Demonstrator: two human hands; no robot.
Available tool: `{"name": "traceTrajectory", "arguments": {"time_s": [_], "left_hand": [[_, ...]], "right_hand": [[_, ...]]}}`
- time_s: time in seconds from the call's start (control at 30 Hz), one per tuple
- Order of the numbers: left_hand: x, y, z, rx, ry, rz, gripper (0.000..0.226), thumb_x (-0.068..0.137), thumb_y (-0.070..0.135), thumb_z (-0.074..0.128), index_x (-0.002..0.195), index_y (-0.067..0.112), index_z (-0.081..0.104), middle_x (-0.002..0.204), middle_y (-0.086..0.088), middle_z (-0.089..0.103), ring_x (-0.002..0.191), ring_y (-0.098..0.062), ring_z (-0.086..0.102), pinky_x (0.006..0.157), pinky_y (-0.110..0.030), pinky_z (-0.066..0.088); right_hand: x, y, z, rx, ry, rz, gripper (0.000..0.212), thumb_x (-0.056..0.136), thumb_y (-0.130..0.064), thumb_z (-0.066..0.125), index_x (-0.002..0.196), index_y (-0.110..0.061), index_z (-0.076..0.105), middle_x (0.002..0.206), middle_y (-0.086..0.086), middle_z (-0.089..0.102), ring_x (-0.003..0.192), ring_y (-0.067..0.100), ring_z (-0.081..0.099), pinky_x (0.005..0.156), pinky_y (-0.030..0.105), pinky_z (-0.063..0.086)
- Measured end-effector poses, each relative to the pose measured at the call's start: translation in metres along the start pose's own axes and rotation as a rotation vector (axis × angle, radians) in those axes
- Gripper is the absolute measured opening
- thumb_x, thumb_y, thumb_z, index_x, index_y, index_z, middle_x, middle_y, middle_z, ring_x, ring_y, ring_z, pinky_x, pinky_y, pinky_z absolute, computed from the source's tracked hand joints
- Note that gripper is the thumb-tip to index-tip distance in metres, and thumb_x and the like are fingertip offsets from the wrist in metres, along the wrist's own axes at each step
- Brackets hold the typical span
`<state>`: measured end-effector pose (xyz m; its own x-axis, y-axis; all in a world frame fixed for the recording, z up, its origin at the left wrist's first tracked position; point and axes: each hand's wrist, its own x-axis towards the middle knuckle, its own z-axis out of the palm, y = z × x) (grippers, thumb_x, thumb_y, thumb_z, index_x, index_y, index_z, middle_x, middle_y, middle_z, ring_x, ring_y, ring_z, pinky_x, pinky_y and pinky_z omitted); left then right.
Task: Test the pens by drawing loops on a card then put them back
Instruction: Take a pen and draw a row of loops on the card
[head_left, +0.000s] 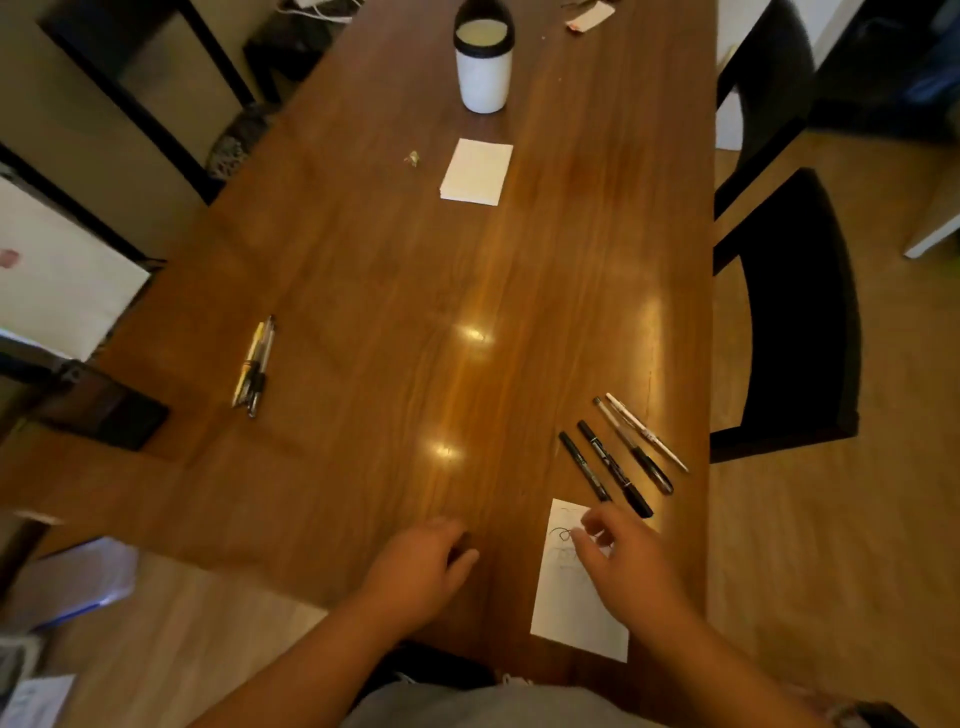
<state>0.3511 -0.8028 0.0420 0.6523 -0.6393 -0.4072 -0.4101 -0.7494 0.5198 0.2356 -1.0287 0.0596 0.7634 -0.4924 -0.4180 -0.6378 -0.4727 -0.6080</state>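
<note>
Right hand (628, 566) hovers over the card (571, 613) at the near right of the worktop (415, 286). Its fingers (597, 519) are loosely bent, thumb and index apart, nothing in them. The card lies flat by the near edge with a dark loop (561, 534) drawn near its far end, right under the fingertips; fainter scribbles show below it.

Left hand (421, 564) rests near the middle of the near edge, knuckles up, fingers (447, 525) curled under. There's a dark patch beneath them, and I can't tell whether that's shadow or something held.

Just beyond the card, approx. side by side and all angled the same way, lie four pens (614, 468) – two black markers nearest the card, then a slimmer dark-tipped one and a white one toward the right edge. The nearest marker's end touches the card's far corner.

Well apart on the left lies a bundle of pens (254, 366), packed together, w/ one yellowish barrel showing.

Far end: a stack of blank cards (477, 171), and beyond it a white cup (483, 67) w/ a dark rim. A dark chair (800, 312) stands at the right side.
</note>
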Motion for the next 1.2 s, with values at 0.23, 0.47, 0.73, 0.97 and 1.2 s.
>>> {"name": "traceTrajectory", "arguments": {"time_s": [0.23, 0.47, 0.73, 0.97, 1.2], "left_hand": [[-0.078, -0.042, -0.018, -0.029, 0.026, -0.151, 0.031, 0.093, 0.048, 0.052, 0.110, 0.024, 0.062, 0.107, 0.005, 0.063, 0.095, -0.011, 0.061, 0.083, -0.032, 0.050], [-0.122, -0.114, -0.050, -0.062, 0.097, -0.247, 0.026, 0.092, 0.043, 0.056, 0.105, 0.023, 0.065, 0.102, 0.006, 0.065, 0.092, -0.010, 0.061, 0.081, -0.030, 0.048], [-0.111, -0.222, -0.121, -0.024, 0.050, -0.144, 0.025, 0.093, 0.049, 0.052, 0.109, 0.031, 0.061, 0.106, 0.011, 0.061, 0.093, -0.003, 0.056, 0.083, -0.025, 0.047], [-0.078, -0.285, -0.174, 0.073, 0.043, 0.016, 0.034, 0.095, 0.047, 0.049, 0.125, 0.030, 0.053, 0.122, 0.010, 0.050, 0.112, -0.007, 0.045, 0.093, -0.024, 0.042], [-0.049, -0.314, -0.186, 0.337, -0.039, 0.170, 0.067, 0.094, 0.046, 0.049, 0.152, 0.033, 0.016, 0.163, 0.000, 0.002, 0.149, -0.024, -0.001, 0.117, -0.041, 0.002]], "right_hand": [[-0.045, -0.006, 0.028, -0.051, -0.300, 0.010, 0.009, 0.094, -0.035, 0.061, 0.086, -0.032, 0.062, 0.086, -0.013, 0.065, 0.079, 0.004, 0.060, 0.064, 0.012, 0.043], [-0.051, -0.049, 0.071, -0.068, -0.350, 0.029, 0.012, 0.092, -0.039, 0.061, 0.084, -0.031, 0.065, 0.086, -0.014, 0.067, 0.079, 0.004, 0.063, 0.064, 0.013, 0.043], [-0.034, -0.154, 0.144, -0.104, -0.233, 0.024, 0.014, 0.090, -0.031, 0.067, 0.079, -0.023, 0.069, 0.075, -0.004, 0.070, 0.068, 0.001, 0.060, 0.061, 0.014, 0.043], [0.007, -0.247, 0.208, -0.072, -0.185, 0.052, 0.014, 0.091, -0.033, 0.065, 0.079, -0.025, 0.064, 0.072, -0.005, 0.066, 0.064, 0.008, 0.061, 0.058, 0.022, 0.045], [0.060, -0.314, 0.244, -0.062, -0.132, 0.093, 0.017, 0.091, -0.037, 0.064, 0.077, -0.034, 0.055, 0.072, -0.009, 0.062, 0.060, 0.003, 0.059, 0.046, 0.015, 0.037]]}}
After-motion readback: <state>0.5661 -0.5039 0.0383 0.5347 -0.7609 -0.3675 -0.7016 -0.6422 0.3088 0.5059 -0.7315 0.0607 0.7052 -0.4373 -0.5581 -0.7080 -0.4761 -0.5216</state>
